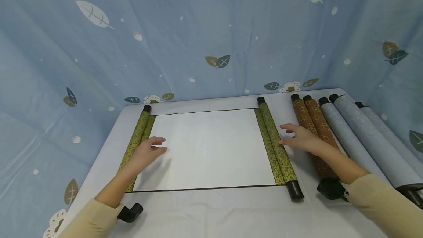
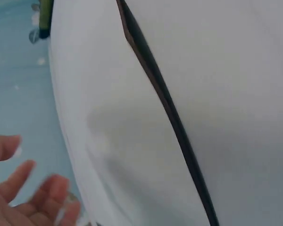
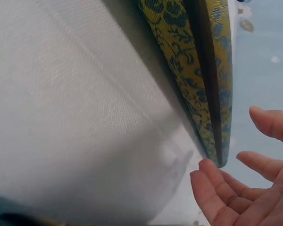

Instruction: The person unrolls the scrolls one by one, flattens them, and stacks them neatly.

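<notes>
A hanging scroll lies unrolled sideways, its blank white sheet (image 1: 211,150) bordered by thin dark edges. Green-yellow patterned rolls with black knobs form its ends: a left roll (image 1: 136,140) and a right roll (image 1: 275,139). My left hand (image 1: 147,154) hovers over the left border, fingers loosely bent and holding nothing. My right hand (image 1: 304,139) is beside the right roll, its thumb tip overlapping the roll's outer side in the head view. Fingers there are spread and empty. The right wrist view shows the hand (image 3: 247,193) apart from a floral patterned roll (image 3: 179,56).
To the right lie two brown patterned rolls (image 1: 302,115) and several grey-blue rolls (image 1: 373,131) with black ends. A white cloth (image 1: 205,212) covers the table. Behind and along the sides hangs a blue leaf-print curtain (image 1: 185,39). Black straps (image 1: 130,213) circle the wrists.
</notes>
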Motion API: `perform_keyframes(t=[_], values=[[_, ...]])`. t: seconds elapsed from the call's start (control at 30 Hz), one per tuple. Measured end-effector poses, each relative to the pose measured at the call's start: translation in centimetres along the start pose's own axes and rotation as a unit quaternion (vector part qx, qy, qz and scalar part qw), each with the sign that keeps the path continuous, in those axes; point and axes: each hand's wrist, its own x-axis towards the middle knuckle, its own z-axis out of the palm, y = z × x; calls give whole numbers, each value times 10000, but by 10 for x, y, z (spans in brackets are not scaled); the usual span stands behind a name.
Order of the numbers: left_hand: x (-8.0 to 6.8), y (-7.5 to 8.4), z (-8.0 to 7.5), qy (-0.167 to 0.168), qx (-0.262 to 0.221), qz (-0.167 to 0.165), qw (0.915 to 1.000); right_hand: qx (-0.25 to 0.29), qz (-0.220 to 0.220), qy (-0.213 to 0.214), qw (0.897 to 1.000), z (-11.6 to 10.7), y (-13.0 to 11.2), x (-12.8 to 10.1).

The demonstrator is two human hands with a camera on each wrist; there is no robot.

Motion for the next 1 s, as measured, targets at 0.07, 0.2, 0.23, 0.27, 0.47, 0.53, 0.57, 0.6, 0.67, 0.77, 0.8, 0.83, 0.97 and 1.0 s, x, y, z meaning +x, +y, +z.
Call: perform_keyframes(t=[0.07, 0.2, 0.23, 0.27, 0.47, 0.53, 0.57, 0.6, 0.67, 0.77, 0.8, 0.83, 0.97, 1.0], values=[[0, 6, 3, 187, -479, 37, 9987, 74, 40, 95, 9999, -2, 0, -3], [1, 16, 12, 496, -990, 381, 9931, 203, -6, 564, 9982, -3, 3, -7], [1, 17, 14, 535, -1058, 494, 9917, 231, -60, 711, 9972, -3, 4, -9], [1, 19, 16, 558, -1094, 597, 9906, 251, -127, 863, 9959, -3, 5, -10], [0, 31, 25, 550, -1505, 853, 9834, 552, -635, 1477, 9854, -8, 6, -24], [-1, 36, 27, 694, -1716, 917, 9784, 686, -739, 1619, 9816, -10, 6, -29], [-2, 38, 28, 772, -1826, 949, 9756, 756, -767, 1661, 9802, -10, 6, -33], [-3, 41, 28, 850, -1926, 985, 9726, 773, -800, 1717, 9788, -11, 7, -36], [-6, 45, 30, 955, -2070, 1087, 9676, 832, -856, 1801, 9764, -12, 8, -42], [-12, 50, 32, 1039, -2213, 1232, 9618, 996, -916, 1895, 9725, -13, 12, -51], [-15, 52, 32, 1071, -2249, 1282, 9599, 1017, -947, 1926, 9714, -14, 13, -54], [-17, 54, 33, 1103, -2284, 1337, 9580, 1075, -966, 1938, 9703, -15, 15, -57], [-24, 61, 36, 1241, -2446, 1591, 9484, 1112, -1018, 2035, 9674, -23, 21, -68], [-25, 64, 38, 1264, -2476, 1665, 9460, 1110, -953, 2079, 9671, -25, 23, -71]])
